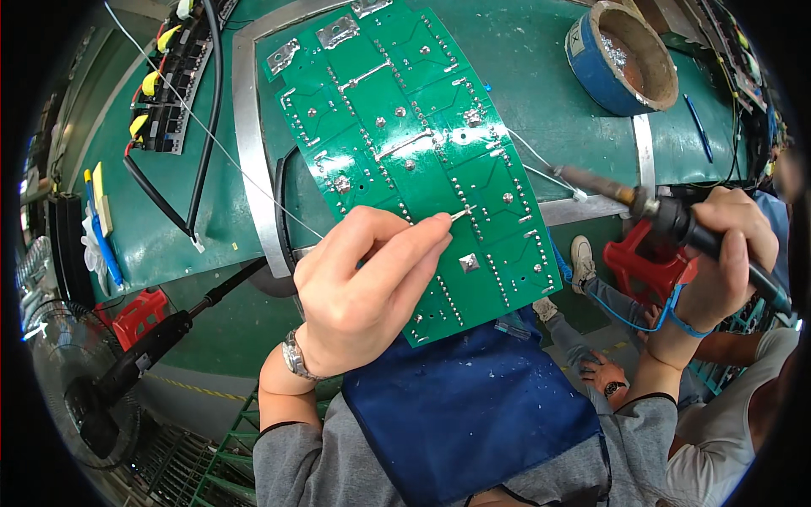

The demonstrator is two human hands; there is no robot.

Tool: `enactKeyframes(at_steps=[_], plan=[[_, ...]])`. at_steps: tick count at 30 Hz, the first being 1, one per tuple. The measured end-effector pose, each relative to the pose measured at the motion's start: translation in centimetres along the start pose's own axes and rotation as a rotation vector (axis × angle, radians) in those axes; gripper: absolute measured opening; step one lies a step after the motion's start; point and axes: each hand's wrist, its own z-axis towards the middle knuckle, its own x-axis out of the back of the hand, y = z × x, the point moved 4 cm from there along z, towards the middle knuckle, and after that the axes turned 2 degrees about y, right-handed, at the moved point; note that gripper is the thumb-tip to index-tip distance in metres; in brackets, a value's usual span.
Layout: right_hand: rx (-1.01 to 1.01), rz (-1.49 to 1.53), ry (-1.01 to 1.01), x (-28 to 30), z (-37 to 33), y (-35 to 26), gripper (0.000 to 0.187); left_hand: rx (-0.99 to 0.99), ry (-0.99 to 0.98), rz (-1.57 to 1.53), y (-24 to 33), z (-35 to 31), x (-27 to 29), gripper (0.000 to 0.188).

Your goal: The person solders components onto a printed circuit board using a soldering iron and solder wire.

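A large green circuit board (pixel 397 127) lies tilted across the green workbench, its solder side up. My left hand (pixel 363 283) rests over the board's lower part and pinches a thin solder wire (pixel 253 182) whose end touches a joint near the board's middle. My right hand (pixel 731 253) grips a black-handled soldering iron (pixel 625 196) off the board's right edge; its tip points left, a short way from the board. A blue strap circles my right wrist and a metal watch sits on my left.
A blue round tin (pixel 621 55) with solder scraps stands at the back right. Black connector strips (pixel 169 80) with yellow parts and cables lie at the back left. A black tool (pixel 148 351) hangs at the lower left. Another person's hand (pixel 604 372) and shoes show below the bench.
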Motion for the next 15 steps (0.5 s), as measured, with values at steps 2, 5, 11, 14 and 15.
enactKeyframes(at_steps=[2, 5, 11, 14, 15], plan=[[0.026, 0.049, -0.137, -0.9, 0.6, 0.0, 0.034, -0.050, -0.021, -0.002, 0.1, 0.1, -0.2, 0.031], [0.014, 0.113, -0.191, -2.0, 1.0, 0.1, 0.031, -0.039, -0.049, 0.022, 0.1, 0.1, -0.3, 0.030], [0.038, 0.169, -0.329, -3.0, 1.6, 0.6, 0.025, -0.031, -0.053, 0.033, 0.1, 0.0, -0.5, 0.029], [0.041, 0.179, -0.387, -3.1, 1.6, 0.8, 0.023, -0.030, -0.057, 0.024, 0.2, 0.1, -0.5, 0.029], [0.054, 0.176, -0.395, -3.2, 1.7, 0.8, 0.022, -0.029, -0.062, 0.024, 0.3, 0.1, -0.5, 0.030]])
